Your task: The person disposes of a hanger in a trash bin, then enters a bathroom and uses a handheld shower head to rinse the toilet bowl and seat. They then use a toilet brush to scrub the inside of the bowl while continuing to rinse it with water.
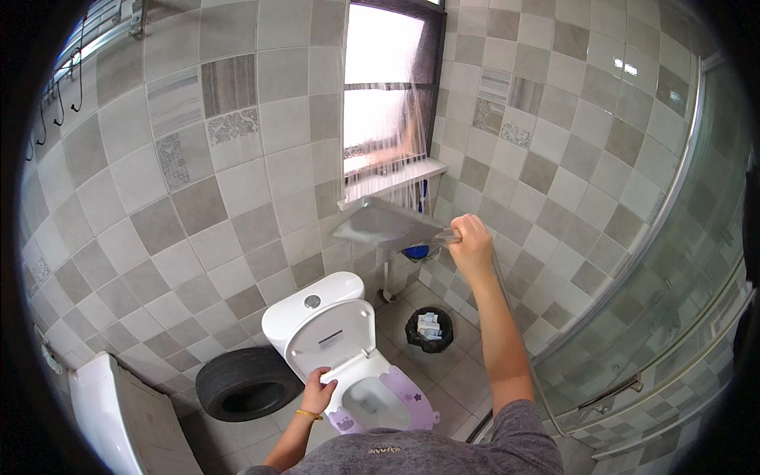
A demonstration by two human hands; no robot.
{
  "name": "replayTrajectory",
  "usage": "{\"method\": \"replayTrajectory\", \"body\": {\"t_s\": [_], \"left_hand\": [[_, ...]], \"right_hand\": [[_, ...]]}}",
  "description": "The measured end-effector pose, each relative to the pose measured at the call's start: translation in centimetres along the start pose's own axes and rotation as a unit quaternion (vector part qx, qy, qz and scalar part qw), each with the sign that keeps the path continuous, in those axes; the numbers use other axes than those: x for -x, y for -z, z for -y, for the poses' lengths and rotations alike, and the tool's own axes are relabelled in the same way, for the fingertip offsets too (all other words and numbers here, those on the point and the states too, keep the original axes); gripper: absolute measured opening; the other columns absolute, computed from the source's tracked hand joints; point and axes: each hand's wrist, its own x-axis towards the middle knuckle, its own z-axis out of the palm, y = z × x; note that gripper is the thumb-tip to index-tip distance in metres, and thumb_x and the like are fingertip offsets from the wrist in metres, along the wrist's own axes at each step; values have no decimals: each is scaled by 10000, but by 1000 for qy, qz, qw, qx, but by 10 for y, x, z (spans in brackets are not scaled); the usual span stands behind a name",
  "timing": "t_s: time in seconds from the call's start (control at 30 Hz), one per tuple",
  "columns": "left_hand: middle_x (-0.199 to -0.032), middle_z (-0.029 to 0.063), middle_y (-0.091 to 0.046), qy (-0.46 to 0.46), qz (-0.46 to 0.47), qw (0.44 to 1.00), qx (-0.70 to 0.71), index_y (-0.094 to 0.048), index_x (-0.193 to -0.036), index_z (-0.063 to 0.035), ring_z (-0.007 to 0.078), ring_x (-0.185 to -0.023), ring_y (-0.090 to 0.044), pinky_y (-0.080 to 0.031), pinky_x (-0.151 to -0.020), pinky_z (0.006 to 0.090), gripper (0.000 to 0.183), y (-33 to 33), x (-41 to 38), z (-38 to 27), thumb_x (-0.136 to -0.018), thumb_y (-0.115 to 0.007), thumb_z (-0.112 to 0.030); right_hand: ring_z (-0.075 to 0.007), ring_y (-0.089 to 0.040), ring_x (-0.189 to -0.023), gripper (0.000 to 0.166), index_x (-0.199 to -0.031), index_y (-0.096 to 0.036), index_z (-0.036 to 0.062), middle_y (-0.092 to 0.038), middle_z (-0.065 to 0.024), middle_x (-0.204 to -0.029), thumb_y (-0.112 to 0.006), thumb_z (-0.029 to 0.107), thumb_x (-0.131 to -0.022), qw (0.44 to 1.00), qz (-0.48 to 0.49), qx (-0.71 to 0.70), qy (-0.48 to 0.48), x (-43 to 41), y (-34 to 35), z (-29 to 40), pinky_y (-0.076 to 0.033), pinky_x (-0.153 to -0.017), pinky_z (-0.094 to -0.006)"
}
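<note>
My right hand [472,246] is wrapped around the handle of a flat grey shower head [389,222], raised in front of the window corner. Thin streams of water [398,130] spray from it up against the window and sill. A metal hose [522,338] trails down beside my right forearm. My left hand [319,389] hovers by the left side of the toilet seat, thumb and fingers apart and nothing in them; whether it touches the seat is unclear. Below me stands a white toilet [363,371] with its lid [332,335] up. A purple seat cover [409,395] lies on the seat.
A black tyre [246,383] lies left of the toilet. A black-lined bin [429,329] holding crumpled paper stands on the right. Glass shower panels [647,285] curve along the right side. A white-topped cabinet [119,409] is at lower left, and metal hooks [74,83] hang upper left.
</note>
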Motion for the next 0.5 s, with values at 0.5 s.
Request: {"method": "replayTrajectory", "body": {"t_s": [0.5], "left_hand": [[-1042, 154, -492, -15, -24, 1000, -11, -497, -1050, -6, 230, -823, -565, -505, -662, 283, 365, 6, 0, 16, -728, -629, -117]], "right_hand": [[-283, -514, -695, 196, -750, -467, 53, -510, -84, -705, -587, 1, -604, 999, 1, 24, -47, -10, 4, -22, -410, -590, -382]]}}
